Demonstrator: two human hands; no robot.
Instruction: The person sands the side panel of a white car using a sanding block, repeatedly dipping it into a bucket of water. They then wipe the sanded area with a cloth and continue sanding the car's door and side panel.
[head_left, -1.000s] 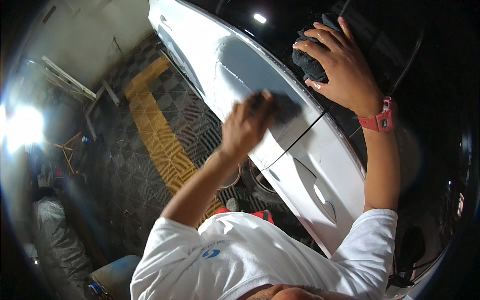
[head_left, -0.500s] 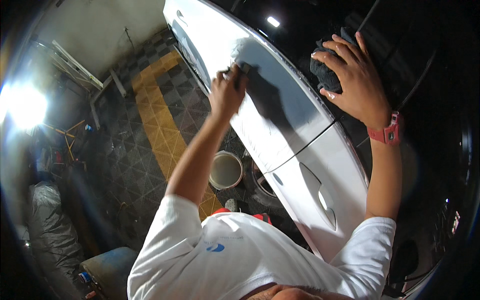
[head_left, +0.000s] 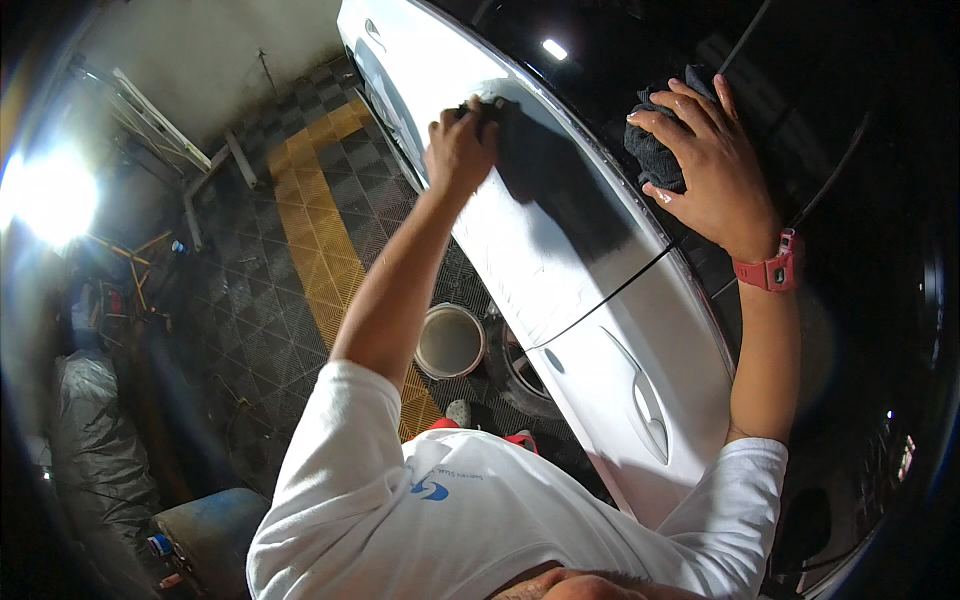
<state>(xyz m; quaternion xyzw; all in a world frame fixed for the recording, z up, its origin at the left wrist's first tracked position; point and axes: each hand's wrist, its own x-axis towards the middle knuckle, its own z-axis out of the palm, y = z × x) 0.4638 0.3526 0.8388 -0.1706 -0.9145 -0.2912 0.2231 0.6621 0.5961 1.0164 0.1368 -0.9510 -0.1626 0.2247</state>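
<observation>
My left hand (head_left: 463,152) is closed on a small dark block (head_left: 490,108), mostly hidden by the fingers, against the side of a white car (head_left: 570,300). Whitish streaks and a dark shadow lie on the panel beside this hand. On the car's glossy black upper surface (head_left: 610,60), my right hand (head_left: 708,165) presses down a bunched black cloth (head_left: 652,150). Its fingers are spread and curved over the cloth, with whitish residue on the tips. The right wrist wears a red watch (head_left: 770,270).
Below the car's side stands a round bucket (head_left: 450,342) next to a wheel (head_left: 522,370). Dark floor tiles carry a yellow band (head_left: 320,250). To the left are a bright lamp (head_left: 55,200), a grey-covered object (head_left: 100,430) and a blue drum-like container (head_left: 215,530).
My left hand has moved slightly up and forward along the panel with the dark block. The right hand stays on the black cloth. The whole view has shifted a little.
</observation>
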